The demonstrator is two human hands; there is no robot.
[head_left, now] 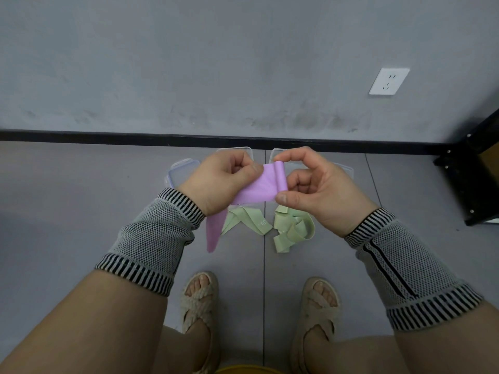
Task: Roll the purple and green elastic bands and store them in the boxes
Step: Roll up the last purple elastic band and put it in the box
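**Purple roll barely begun — keep it tight or it springs open**

Your right hand [310, 184] pinches the rolled end of the purple band [260, 187] between thumb and forefinger, with only a thin turn formed at that edge. Your left hand [224, 182] is curled round the flat stretch of the same band, thumb pressing on it, while the loose tail hangs down below the wrist towards the floor [81, 198].

The risk lies in that small roll: as I judge it, slack from your left hand would let the elastic uncoil, and uneven tension would let the turns wander sideways into a cone, which may not sit well in a box. The hanging tail could also twist as you feed it up.

Below your hands, the green bands [291, 233] lie in a loose tangle on the floor, not yet rolled; they look folded over one another, so they will probably need sorting out first. The clear boxes [235, 151] sit beyond, near the black skirting [108, 136], mostly hidden behind your hands, and something clear, perhaps a lid [181, 171], lies to their left. Your sandalled feet [199, 292] stand just short of the green bands, so mind you do not step on them.
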